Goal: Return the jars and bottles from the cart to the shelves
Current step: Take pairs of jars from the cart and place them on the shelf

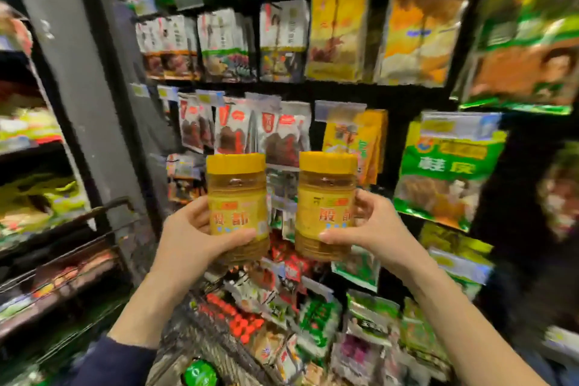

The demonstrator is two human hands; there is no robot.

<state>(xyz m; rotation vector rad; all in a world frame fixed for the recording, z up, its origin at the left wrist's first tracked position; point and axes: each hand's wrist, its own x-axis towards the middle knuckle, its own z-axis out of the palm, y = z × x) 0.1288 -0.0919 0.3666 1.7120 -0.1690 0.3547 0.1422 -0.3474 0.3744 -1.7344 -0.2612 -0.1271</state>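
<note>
Two matching jars with yellow lids and yellow labels are held upright side by side in front of the shelves. My left hand [191,235] grips the left jar [238,197] from its left side, thumb across the label. The right jar [326,197] is held the same way by my right hand [372,226], which wraps it from the right. The jars do not touch. Low in the view is the wire cart [200,341], with a green-capped bottle [200,373] showing in it.
Hanging snack and dried-food packets [282,41] fill the shelves straight ahead and to the right. A grey pillar [78,88] stands at the left, with more stocked shelves [37,166] beyond it. The picture is blurred by motion.
</note>
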